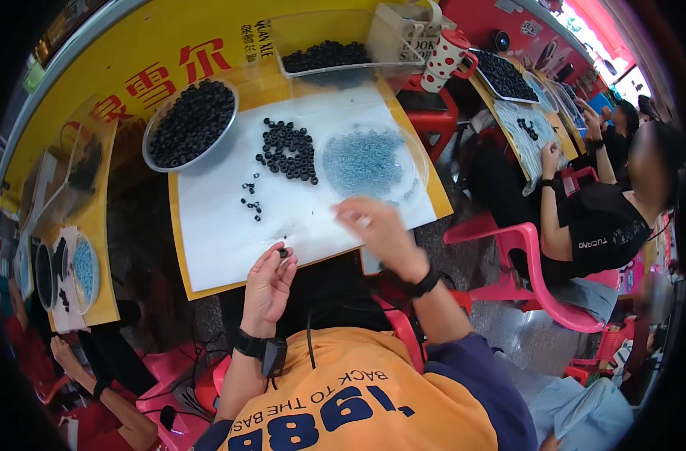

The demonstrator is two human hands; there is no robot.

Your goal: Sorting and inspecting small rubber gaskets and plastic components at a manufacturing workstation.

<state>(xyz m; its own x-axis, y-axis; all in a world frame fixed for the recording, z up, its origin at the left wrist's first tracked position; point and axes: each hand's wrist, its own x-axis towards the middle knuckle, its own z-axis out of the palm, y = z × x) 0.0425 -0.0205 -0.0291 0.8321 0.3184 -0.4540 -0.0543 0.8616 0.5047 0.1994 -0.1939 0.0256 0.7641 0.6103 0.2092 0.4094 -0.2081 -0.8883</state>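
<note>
Here, the left hand [268, 282] pinches a black bead [283, 253] near the six-o'clock edge of the tabletop [436, 197], eight o'clock from the blurred right hand [382, 229], whose grip one cannot tell.

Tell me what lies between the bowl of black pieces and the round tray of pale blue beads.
The head view shows a loose cluster of black rings there, lying on the white sheet.

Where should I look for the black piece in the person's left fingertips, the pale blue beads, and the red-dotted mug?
Black piece [283, 253]: head view, its visible face.
Pale blue beads [362, 165]: head view, middle of the spread.
Red-dotted mug [442, 65]: head view, its body.
</note>
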